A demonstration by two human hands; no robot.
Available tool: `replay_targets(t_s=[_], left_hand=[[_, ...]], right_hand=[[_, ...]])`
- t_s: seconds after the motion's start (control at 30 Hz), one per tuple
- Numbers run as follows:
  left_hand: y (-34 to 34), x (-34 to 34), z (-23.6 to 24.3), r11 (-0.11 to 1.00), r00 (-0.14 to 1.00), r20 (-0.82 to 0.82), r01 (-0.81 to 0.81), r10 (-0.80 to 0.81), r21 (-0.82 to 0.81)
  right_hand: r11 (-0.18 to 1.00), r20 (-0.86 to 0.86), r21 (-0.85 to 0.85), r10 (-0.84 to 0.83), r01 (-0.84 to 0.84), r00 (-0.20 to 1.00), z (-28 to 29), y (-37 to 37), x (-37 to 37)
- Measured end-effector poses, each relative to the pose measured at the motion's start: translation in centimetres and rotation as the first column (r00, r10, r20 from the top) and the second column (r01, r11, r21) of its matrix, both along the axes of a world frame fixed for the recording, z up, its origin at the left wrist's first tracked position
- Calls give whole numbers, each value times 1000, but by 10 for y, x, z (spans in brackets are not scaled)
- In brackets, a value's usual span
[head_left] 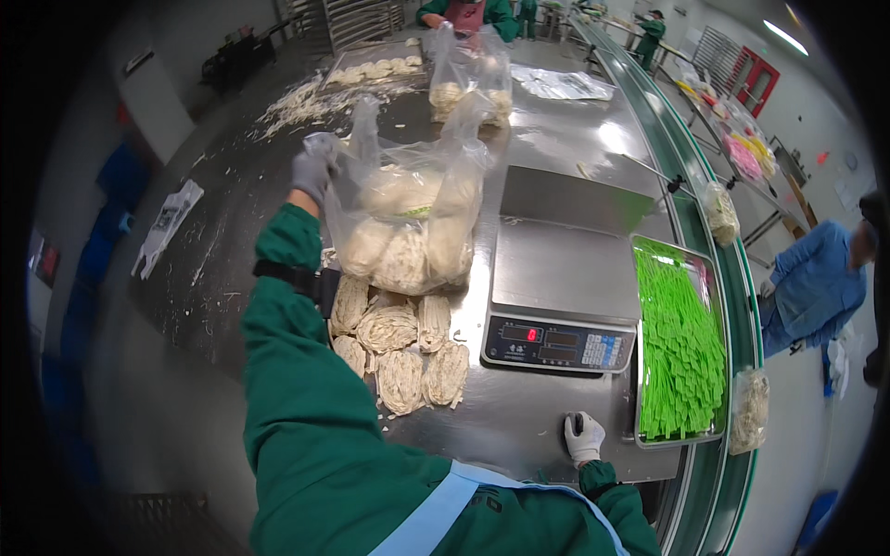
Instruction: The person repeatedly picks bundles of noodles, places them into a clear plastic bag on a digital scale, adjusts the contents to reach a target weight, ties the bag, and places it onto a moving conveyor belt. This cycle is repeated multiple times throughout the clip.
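Observation:
My left hand (315,167), in a grey-white glove, is closed on the top edge of a large clear plastic bag (348,190). Several pale bundles of noodles (404,259) fill the bag, which stands on the steel table. Just in front of it, loose noodle bundles (401,381) lie on the metal. My right hand (584,438), gloved in white, rests low by the near table edge with its fingers curled. A small dark spot shows at its fingers; what it is I cannot make out. The digital scale (565,269), its plate bare, sits between my hands.
At the right, a tray of green strips (681,343) stands beside the green conveyor (677,157), which carries bagged noodles (748,412). Another filled bag (473,83) and a flat plastic sheet (562,83) lie farther back. A person in blue (816,283) stands beyond the conveyor.

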State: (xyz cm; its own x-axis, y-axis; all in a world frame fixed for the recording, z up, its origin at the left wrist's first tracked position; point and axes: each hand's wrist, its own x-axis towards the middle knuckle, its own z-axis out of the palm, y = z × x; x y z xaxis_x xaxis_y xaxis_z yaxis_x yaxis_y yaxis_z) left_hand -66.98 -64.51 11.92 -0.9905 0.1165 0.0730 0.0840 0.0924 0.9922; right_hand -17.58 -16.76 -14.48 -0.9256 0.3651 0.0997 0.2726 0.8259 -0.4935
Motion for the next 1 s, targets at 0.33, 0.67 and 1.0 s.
replay_targets(t_s=[0.33, 0.67, 1.0], left_hand=[[205, 98, 217, 974, 857, -491, 51, -156, -220], [247, 101, 238, 950, 868, -412, 313, -279, 16], [185, 199, 106, 993, 855, -515, -3, -56, -114]], right_hand=[[994, -96, 43, 108, -104, 990, -12, 10, 2], [994, -156, 9, 109, -109, 982, -25, 18, 4], [991, -133, -26, 126, -131, 983, -35, 26, 1]])
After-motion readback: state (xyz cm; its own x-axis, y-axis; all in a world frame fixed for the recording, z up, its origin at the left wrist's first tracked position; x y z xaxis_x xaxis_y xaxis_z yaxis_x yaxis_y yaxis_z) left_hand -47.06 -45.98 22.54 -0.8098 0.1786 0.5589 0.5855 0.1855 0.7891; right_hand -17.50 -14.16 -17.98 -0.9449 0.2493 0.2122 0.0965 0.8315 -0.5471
